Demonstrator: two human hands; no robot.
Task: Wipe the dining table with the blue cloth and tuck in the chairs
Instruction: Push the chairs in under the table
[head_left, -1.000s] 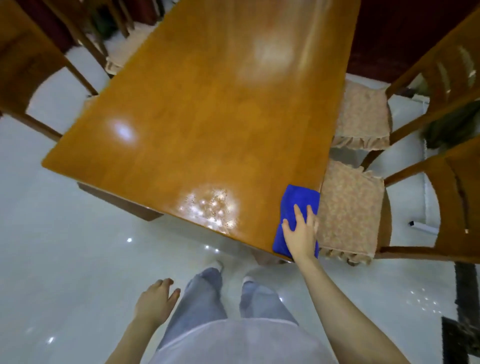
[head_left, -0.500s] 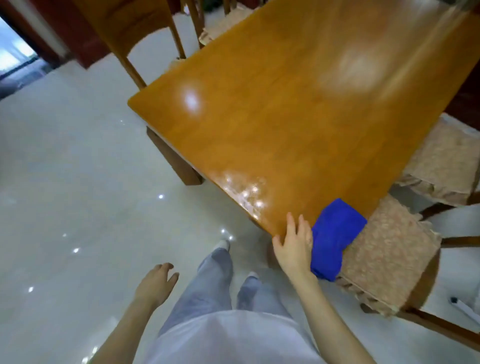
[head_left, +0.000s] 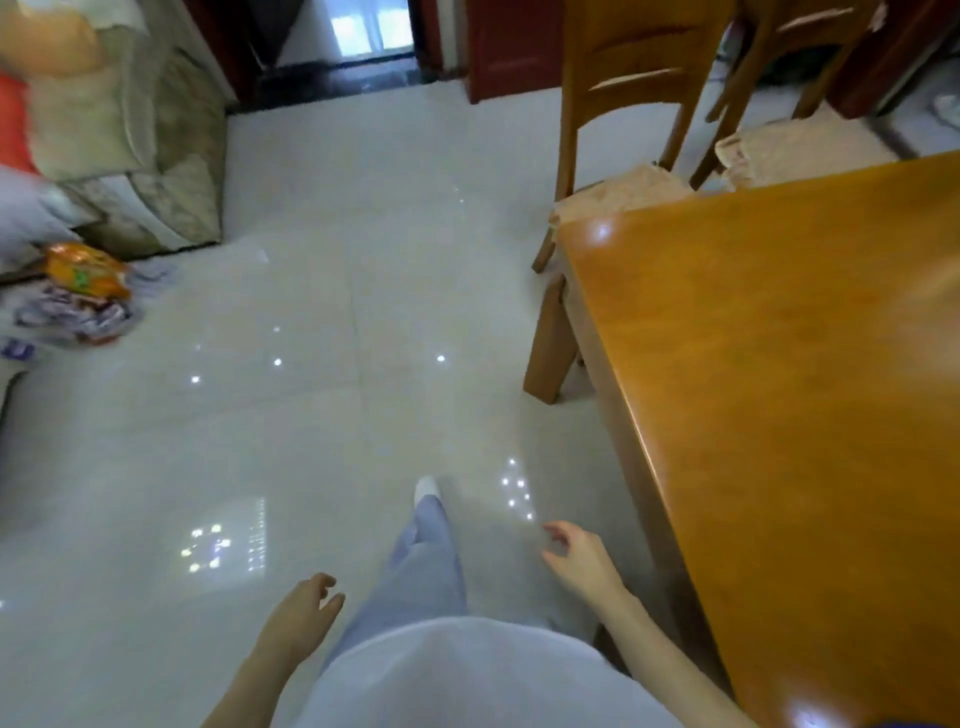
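The person stands on the glossy pale floor (head_left: 311, 322) beside the long left edge of the wooden tabletop (head_left: 779, 415), which fills the right side of the view. Both hands hang free over the floor. The left hand (head_left: 306, 608) is loosely curled and holds nothing. The right hand (head_left: 576, 561) is also loosely curled and empty, near the tabletop's edge but apart from it. Of the blue cloth (head_left: 914, 723) only a thin sliver shows, at the very bottom of the view by the tabletop's near end. At the far corner a wooden chair (head_left: 623, 93) stands with its cushioned seat partly under the tabletop's far edge. A second chair (head_left: 769, 62) stands just beside it along the same edge. A grey-trousered leg (head_left: 421, 561) steps forward between the hands. A sofa (head_left: 145, 140) and scattered packets (head_left: 83, 280) lie at the far left.
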